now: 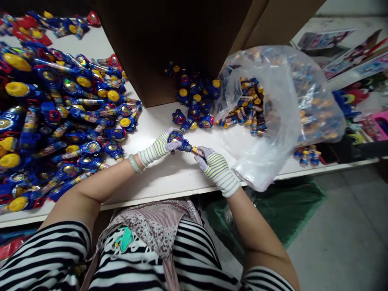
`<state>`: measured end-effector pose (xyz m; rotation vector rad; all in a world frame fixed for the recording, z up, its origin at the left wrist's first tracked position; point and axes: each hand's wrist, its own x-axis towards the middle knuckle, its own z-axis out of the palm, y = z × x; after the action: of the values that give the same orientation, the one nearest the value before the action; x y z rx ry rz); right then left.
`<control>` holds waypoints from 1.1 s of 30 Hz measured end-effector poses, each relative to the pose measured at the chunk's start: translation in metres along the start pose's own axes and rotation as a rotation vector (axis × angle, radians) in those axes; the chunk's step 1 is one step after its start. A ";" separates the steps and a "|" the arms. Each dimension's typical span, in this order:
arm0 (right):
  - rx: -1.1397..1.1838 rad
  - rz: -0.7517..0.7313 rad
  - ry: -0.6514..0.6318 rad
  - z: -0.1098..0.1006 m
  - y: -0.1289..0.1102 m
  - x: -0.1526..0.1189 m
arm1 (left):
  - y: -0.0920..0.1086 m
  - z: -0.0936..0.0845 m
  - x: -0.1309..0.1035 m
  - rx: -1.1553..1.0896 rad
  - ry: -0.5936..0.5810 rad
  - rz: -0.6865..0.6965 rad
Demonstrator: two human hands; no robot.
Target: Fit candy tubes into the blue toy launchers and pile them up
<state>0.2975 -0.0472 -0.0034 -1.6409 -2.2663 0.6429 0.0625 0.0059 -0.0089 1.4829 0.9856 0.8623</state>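
My left hand [159, 147], in a striped glove, is closed around a blue toy head [176, 138] with a round front. A short tube with a colourful label [197, 152] sticks out of the toy toward the right, and my right hand [218, 167], gloved too, pinches its far end. Both hands are just above the white table [169, 178]. Beyond them lies a small heap of blue toy heads [194, 101] with yellow and red parts. Right of that heap, small labelled tubes [251, 105] spill from a clear plastic bag [281, 101].
Many blue toys with tubes attached [79, 113] cover the table's left side. A large cardboard box [151, 85] stands behind the heap, its inside dark. A few tubes [307, 155] lie by the right edge. Green cloth [273, 214] hangs below the table's front edge.
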 end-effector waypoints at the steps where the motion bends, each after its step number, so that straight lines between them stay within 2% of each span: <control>1: -0.037 0.006 -0.026 -0.001 -0.007 0.001 | 0.002 0.001 -0.001 0.009 0.028 -0.010; 5: -0.165 0.047 -0.115 -0.006 -0.026 0.003 | 0.008 0.003 -0.001 0.108 0.141 0.033; 7: -0.126 0.051 -0.114 -0.008 -0.031 0.002 | 0.010 0.000 -0.002 0.108 0.111 0.047; 9: 0.057 0.031 -0.120 -0.006 -0.035 -0.001 | 0.014 -0.006 -0.003 0.065 0.023 0.051; 11: 0.349 0.027 -0.192 0.000 -0.037 -0.004 | 0.020 -0.013 -0.006 0.045 -0.061 0.078; 14: 0.677 0.104 -0.273 0.016 -0.039 -0.003 | 0.025 -0.021 -0.009 0.143 -0.089 0.141; 16: 0.637 0.133 -0.186 0.024 -0.039 0.001 | 0.024 -0.020 -0.008 0.240 -0.052 0.120; 18: 0.426 0.129 -0.070 0.027 -0.038 0.006 | 0.019 -0.017 -0.006 0.301 0.017 0.045; 20: 0.282 0.140 -0.020 0.028 -0.036 0.008 | 0.014 -0.013 -0.006 0.302 0.072 -0.023; 22: 0.430 0.160 -0.120 0.029 -0.034 0.005 | 0.012 -0.012 -0.010 0.223 0.062 -0.009; 25: 0.966 0.145 -0.419 0.036 -0.031 -0.002 | 0.014 -0.016 -0.020 0.066 -0.058 0.112; 26: 1.078 0.141 -0.471 0.037 -0.031 -0.002 | 0.015 -0.019 -0.022 0.051 -0.093 0.138; 27: 1.110 0.137 -0.474 0.038 -0.031 -0.002 | 0.015 -0.021 -0.023 0.070 -0.108 0.144; 28: 1.060 0.136 -0.424 0.037 -0.032 0.000 | 0.013 -0.023 -0.023 0.116 -0.100 0.133; 31: 0.683 0.149 -0.151 0.030 -0.037 0.007 | 0.007 -0.022 -0.019 0.265 0.061 0.049; 33: 0.614 0.129 -0.122 0.026 -0.045 0.009 | 0.004 -0.019 -0.018 0.264 0.158 0.021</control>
<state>0.2456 -0.0551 -0.0034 -1.4603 -1.7749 1.3407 0.0388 -0.0035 -0.0022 1.6680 1.2413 0.9012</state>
